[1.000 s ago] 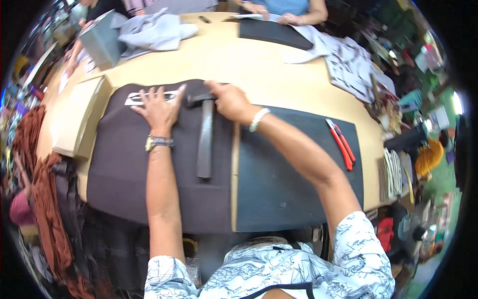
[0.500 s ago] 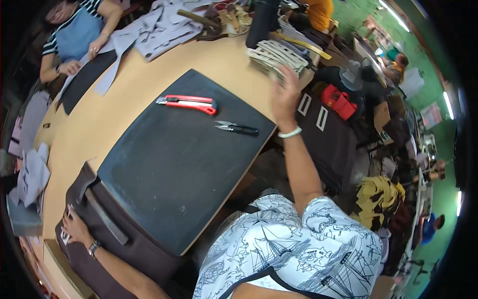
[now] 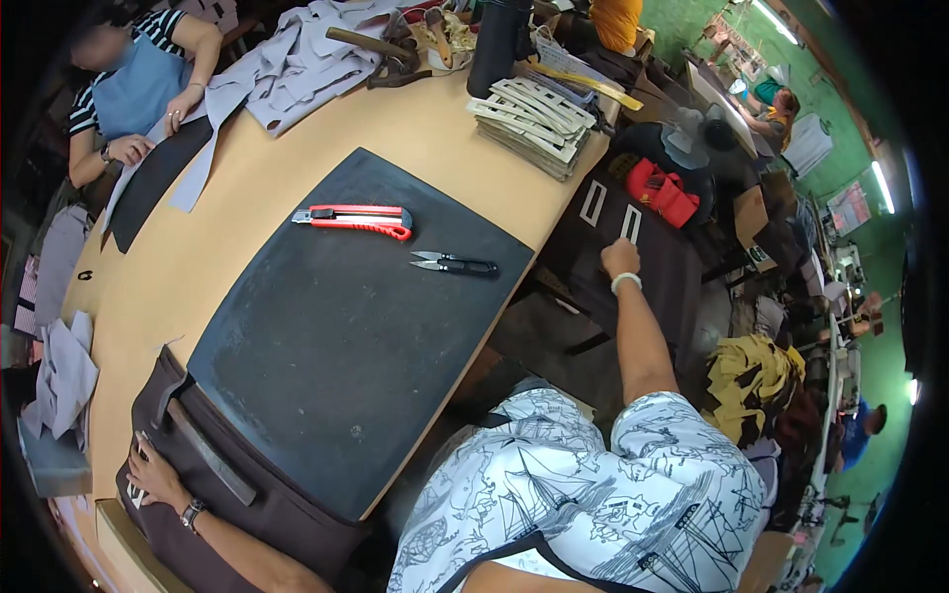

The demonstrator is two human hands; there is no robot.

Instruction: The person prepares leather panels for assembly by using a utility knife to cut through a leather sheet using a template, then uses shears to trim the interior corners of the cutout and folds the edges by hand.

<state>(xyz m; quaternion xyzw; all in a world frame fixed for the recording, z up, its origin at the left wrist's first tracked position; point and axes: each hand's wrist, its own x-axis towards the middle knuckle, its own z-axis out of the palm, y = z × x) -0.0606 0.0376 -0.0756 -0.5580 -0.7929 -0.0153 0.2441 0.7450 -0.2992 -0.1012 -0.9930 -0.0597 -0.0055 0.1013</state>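
Note:
My left hand (image 3: pixel 156 474) lies with fingers spread on dark brown material (image 3: pixel 267 504) at the table's left front. A small white piece shows partly under it. Beside that hand, a long grey metal bar (image 3: pixel 213 453) rests on the material. My right hand (image 3: pixel 621 259) is closed at the near end of a white rectangular frame (image 3: pixel 631 223), over dark brown material to the right of the table. Another white frame (image 3: pixel 593 203) lies to its left. On the black mat (image 3: pixel 346 336) are a red utility knife (image 3: pixel 356 220) and black-handled thread snips (image 3: pixel 455 264).
A stack of pale frame-shaped pieces (image 3: pixel 534 119) stands at the table's far right corner. Grey cut pieces (image 3: pixel 306 64) heap at the back. A co-worker (image 3: pixel 143 94) handles material at the far left. A red item (image 3: pixel 662 193) sits beyond my right hand.
My right hand has moved from above the stacked pieces, right and nearer, down to the white frame, and its fingers have closed. My left hand stays on the brown material.

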